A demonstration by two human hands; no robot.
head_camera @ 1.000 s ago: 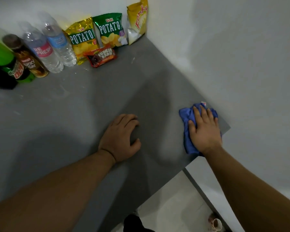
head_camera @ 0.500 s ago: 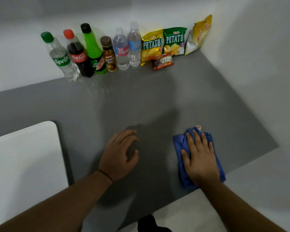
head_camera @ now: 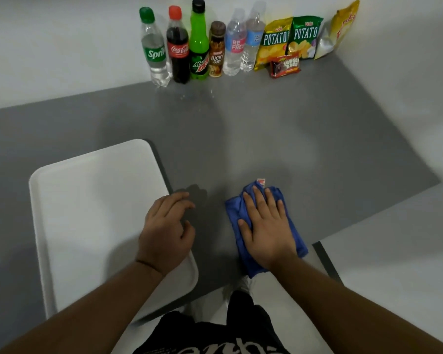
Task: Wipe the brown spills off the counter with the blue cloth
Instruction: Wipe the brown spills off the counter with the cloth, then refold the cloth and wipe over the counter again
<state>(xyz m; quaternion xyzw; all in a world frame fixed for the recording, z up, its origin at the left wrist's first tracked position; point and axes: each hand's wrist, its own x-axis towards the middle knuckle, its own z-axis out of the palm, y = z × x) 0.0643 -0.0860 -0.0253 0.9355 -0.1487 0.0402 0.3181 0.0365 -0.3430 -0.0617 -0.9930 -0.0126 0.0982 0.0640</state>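
Note:
The blue cloth (head_camera: 234, 212) lies bunched on the grey counter (head_camera: 317, 139) near its front edge. My right hand (head_camera: 265, 226) presses flat on top of it, fingers spread, covering most of it. My left hand (head_camera: 166, 228) rests beside it to the left, fingers loosely curled, its heel over the right edge of a white tray and its fingertips on the counter. It holds nothing. I see no brown spill on the counter; small clear droplets (head_camera: 189, 94) lie in front of the bottles.
A white tray (head_camera: 87, 213) lies at the front left. Along the back wall stand several drink bottles (head_camera: 198, 42), three snack bags (head_camera: 304, 38) and a small red packet (head_camera: 285, 66). The counter ends at the right and front edges.
The view has swung left and back, bringing the tray and all the bottles into sight. My right hand has slid the cloth leftward, away from the counter's right corner.

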